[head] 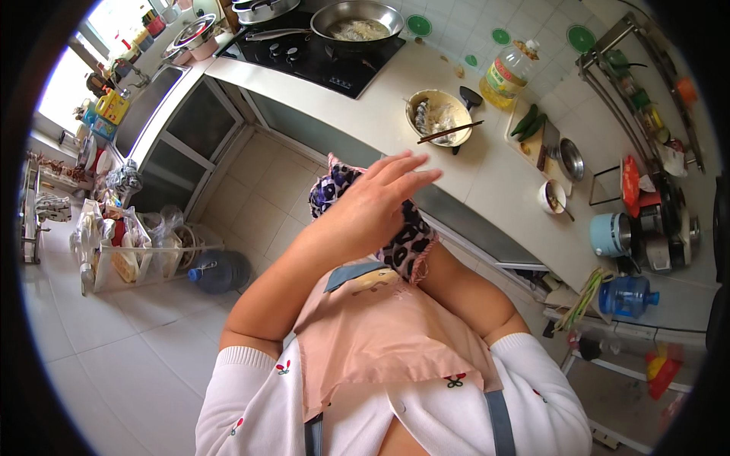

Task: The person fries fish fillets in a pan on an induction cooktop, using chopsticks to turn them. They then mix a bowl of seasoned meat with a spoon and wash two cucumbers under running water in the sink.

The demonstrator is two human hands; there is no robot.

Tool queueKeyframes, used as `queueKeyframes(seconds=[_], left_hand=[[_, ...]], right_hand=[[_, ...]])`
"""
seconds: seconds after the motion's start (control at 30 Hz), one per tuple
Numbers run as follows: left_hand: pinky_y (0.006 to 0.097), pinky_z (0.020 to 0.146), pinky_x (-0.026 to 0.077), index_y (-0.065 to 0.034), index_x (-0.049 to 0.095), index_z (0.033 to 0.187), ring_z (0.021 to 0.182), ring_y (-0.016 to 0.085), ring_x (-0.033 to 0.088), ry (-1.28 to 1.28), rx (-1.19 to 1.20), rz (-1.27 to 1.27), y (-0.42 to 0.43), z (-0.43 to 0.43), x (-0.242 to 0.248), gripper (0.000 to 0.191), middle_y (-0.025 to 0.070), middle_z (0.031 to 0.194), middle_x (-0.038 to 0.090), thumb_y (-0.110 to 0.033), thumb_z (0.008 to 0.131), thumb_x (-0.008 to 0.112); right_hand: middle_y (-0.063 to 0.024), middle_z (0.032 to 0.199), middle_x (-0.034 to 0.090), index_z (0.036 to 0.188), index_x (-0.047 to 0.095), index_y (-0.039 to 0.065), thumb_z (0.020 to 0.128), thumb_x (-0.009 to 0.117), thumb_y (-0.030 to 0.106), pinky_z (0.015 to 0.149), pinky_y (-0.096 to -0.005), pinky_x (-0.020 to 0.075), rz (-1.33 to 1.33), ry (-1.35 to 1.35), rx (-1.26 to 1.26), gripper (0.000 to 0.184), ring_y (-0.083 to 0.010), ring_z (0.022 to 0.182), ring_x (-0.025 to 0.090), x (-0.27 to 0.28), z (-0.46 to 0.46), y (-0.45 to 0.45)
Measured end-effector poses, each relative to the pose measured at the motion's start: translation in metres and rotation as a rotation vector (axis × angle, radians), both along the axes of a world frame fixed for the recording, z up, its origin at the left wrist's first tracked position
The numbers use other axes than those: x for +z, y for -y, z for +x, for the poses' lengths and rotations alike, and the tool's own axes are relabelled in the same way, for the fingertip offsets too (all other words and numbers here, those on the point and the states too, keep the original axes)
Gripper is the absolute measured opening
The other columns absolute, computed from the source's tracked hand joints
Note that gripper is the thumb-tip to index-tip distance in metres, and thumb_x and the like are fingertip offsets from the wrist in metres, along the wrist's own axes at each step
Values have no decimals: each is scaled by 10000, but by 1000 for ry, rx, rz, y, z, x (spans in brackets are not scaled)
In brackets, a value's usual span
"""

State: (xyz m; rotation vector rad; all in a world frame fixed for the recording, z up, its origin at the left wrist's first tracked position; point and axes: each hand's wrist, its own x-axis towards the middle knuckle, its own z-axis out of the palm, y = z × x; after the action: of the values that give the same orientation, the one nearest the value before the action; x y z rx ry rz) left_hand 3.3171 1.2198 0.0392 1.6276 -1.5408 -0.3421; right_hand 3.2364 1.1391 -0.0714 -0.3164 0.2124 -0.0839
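Note:
My left hand crosses in front of my chest, its back towards the camera and its fingers extended and slightly apart. Nothing shows in its grip. Behind and beneath it is a leopard-print cloth covering with pink ruffled edging, perhaps a sleeve cover. My right forearm enters this cloth, and my right hand is hidden by it and by my left hand. A pink apron with a cartoon print covers my front. Beyond the hands, chopsticks lie across a bowl holding pale, floured-looking food and fish pieces.
A frying pan with food in oil stands on the black hob. At right are an oil bottle, a cutting board with cucumbers and a knife, and a small bowl. A water jug lies on the floor.

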Motion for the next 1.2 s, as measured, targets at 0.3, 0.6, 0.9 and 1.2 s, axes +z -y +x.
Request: queueKeyframes(seconds=[0.3, 0.6, 0.9, 1.2], left_hand=[[368, 922, 543, -27, 527, 1316, 1144, 276, 622, -2053, -419, -179, 30, 9, -67, 437, 140, 1232, 636, -331, 1042, 375], [201, 411, 387, 43, 623, 1150, 465, 73, 478, -1231, 358, 17, 23, 8, -65, 310, -5, 709, 553, -203, 1027, 480], [337, 886, 439, -130, 568, 1162, 995, 184, 547, 1008, 617, 321, 3, 31, -128, 389, 13, 1034, 525, -151, 774, 593], [371, 1075, 348, -61, 471, 1390, 1260, 236, 464, -458, 693, -236, -30, 32, -125, 448, 82, 1404, 487, -141, 954, 535]], right_hand=[[-112, 1181, 626, 1260, 553, 71, 994, 472, 308, 982, -400, 460, 79, -102, -57, 366, -251, 1112, 593, -4, -5, 29], [-118, 1229, 611, 1264, 554, 76, 1001, 413, 351, 1023, -455, 436, 117, -186, -70, 406, -290, 1148, 575, -16, 31, 38], [-63, 1118, 626, 1071, 583, 177, 1029, 281, 481, 949, -443, 441, 52, -316, -33, 430, -274, 1066, 571, -9, 52, 18], [-16, 775, 613, 899, 611, 117, 1010, 386, 562, 620, -281, 505, -415, -433, -308, 511, -181, 657, 597, -35, 79, 8]])
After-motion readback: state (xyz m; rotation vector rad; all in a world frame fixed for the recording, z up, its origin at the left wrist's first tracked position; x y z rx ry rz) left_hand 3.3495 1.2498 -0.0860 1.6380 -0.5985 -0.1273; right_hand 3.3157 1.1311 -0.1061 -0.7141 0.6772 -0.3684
